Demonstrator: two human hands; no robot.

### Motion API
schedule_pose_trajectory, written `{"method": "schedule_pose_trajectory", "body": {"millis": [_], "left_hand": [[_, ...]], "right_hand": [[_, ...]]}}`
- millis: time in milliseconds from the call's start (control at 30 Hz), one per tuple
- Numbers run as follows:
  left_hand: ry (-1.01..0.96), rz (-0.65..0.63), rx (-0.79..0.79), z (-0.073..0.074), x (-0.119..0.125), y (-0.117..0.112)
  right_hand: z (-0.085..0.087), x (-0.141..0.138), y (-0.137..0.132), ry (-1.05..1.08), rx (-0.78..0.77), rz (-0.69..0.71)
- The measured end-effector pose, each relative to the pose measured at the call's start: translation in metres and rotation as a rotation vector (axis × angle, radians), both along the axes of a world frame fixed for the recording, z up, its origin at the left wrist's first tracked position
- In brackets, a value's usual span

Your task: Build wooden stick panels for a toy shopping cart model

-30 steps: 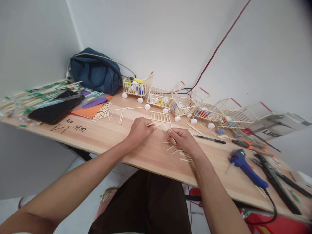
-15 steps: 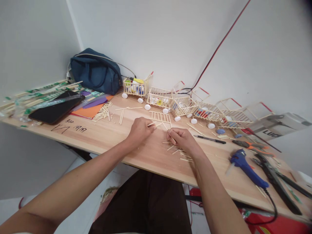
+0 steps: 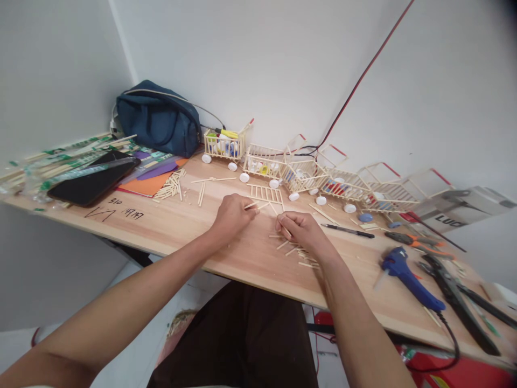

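Note:
My left hand (image 3: 233,216) is closed around a short wooden stick (image 3: 262,206), whose end points toward my other hand. Pinched in my right hand (image 3: 297,227) is another thin stick (image 3: 273,209), slanting up to the left. The tips of the two sticks come close together; whether they touch I cannot tell. Just behind them lies a small ladder-like stick frame (image 3: 266,193), flat on the wooden table (image 3: 238,264). Several loose cut sticks (image 3: 307,257) are scattered below my right hand, partly covered by it.
Small stick carts (image 3: 224,144) with white wheels stand along the wall. To the right lie a pen (image 3: 348,231), a blue glue gun (image 3: 412,277), orange-handled pliers (image 3: 420,243) and a black-handled tool (image 3: 456,302). A phone (image 3: 92,178), cut sticks (image 3: 172,184) and a blue bag (image 3: 159,118) occupy the left.

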State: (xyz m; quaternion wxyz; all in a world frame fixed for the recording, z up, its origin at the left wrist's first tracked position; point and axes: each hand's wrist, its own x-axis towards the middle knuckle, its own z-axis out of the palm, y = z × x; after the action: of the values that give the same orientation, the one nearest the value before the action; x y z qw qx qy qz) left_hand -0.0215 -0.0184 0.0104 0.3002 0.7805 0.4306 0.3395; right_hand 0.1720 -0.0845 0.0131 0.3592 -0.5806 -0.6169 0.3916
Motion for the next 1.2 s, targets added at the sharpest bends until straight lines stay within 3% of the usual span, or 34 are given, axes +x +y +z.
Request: {"method": "schedule_pose_trajectory", "body": {"millis": [1200], "left_hand": [[0.009, 0.007, -0.003, 0.0003, 0.0009, 0.001]], "right_hand": [[-0.002, 0.0015, 0.0005, 0.012, 0.012, -0.002]]}}
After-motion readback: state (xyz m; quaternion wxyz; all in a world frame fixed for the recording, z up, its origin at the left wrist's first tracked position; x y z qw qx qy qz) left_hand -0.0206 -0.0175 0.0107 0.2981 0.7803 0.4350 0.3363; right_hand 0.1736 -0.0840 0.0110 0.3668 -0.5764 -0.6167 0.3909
